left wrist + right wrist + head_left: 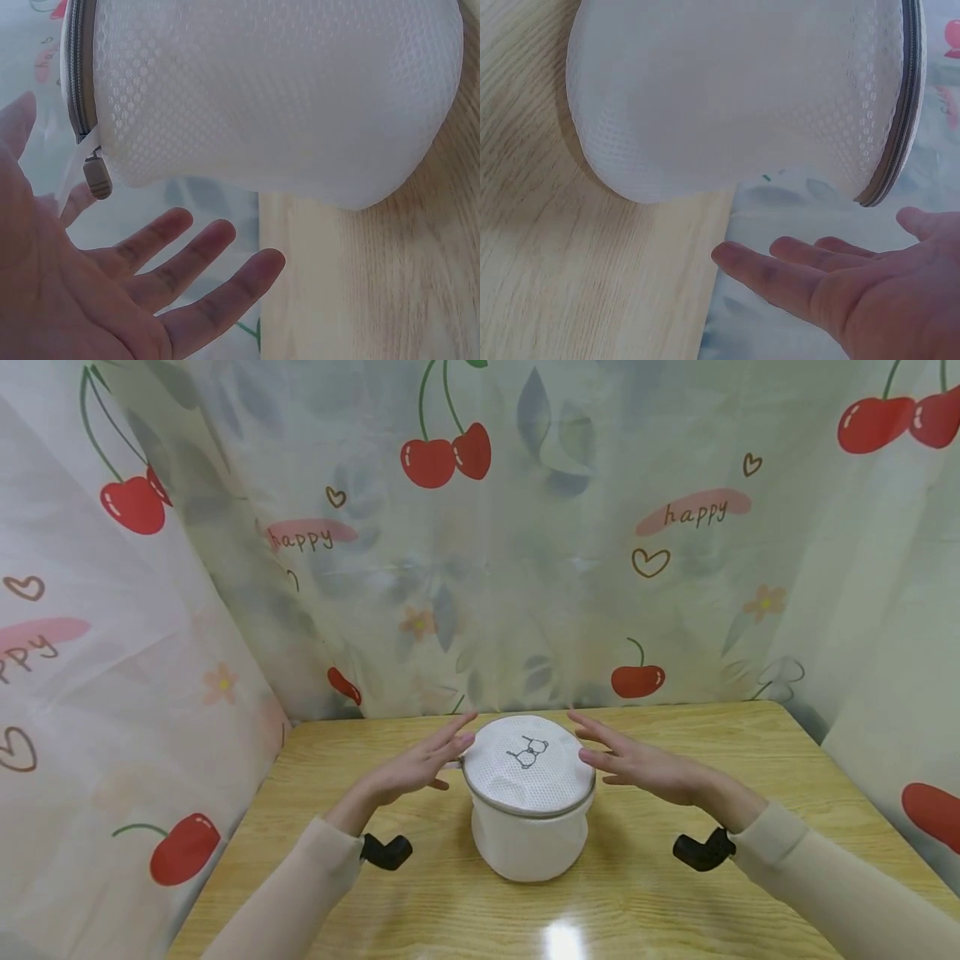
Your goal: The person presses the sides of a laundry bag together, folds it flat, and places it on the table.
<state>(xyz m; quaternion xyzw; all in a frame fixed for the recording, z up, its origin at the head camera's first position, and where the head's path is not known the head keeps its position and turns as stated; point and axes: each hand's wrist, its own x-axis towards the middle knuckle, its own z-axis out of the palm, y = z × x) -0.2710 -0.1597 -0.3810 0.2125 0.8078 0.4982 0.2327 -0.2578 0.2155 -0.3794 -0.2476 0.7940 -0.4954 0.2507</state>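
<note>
A white mesh laundry bag (531,839) stands upright on the table, round, with a glasses drawing on its flat top. A grey zipper (81,75) runs around the top rim, and its zipper pull (97,177) hangs on the left side. My left hand (414,767) is at the bag's left, fingers spread and extended, close to the rim. On the opposite side my right hand (651,766) has its fingers stretched toward the rim. In the right wrist view a gap shows between those fingers and the bag. Neither hand grips anything.
The wooden table (675,893) reaches back to a curtain (525,568) printed with cherries and hearts, which also encloses both sides. Black wrist-worn mounts (388,852) stick out inward from the cuffs of both sleeves.
</note>
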